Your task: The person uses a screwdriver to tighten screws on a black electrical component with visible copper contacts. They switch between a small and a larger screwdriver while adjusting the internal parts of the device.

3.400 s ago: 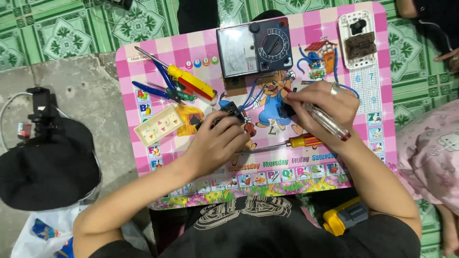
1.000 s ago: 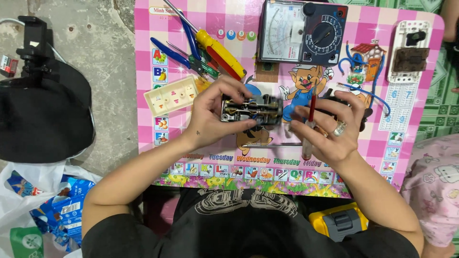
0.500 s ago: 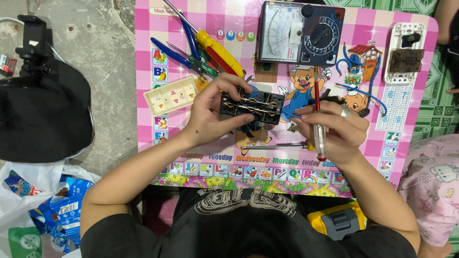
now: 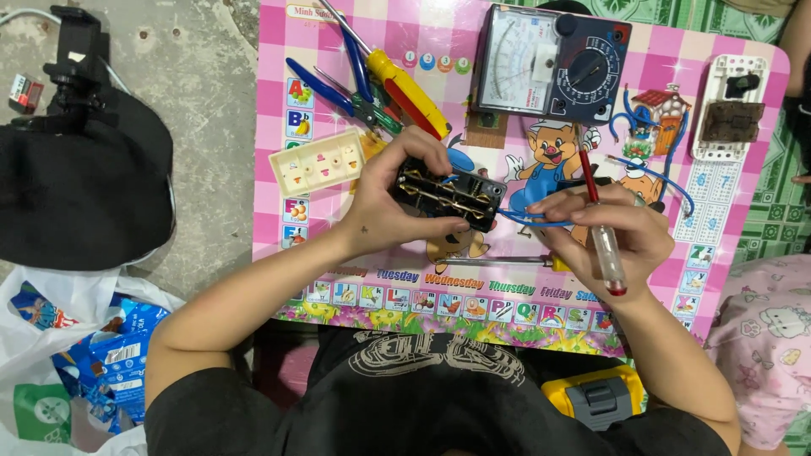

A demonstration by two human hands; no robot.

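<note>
Fingers of the left hand are clenched around a black switch block, thumb under its near edge and fingertips curled over the far one, holding it just above the pink worktop. Blue wires run from the block's right end to the right hand, whose grip is closed on a clear-handled tester screwdriver, its red shaft pointing away from the body. Just left of the left grip lies a cream cover plate; beyond it, pliers and a yellow screwdriver. Beyond the block sits a multimeter.
</note>
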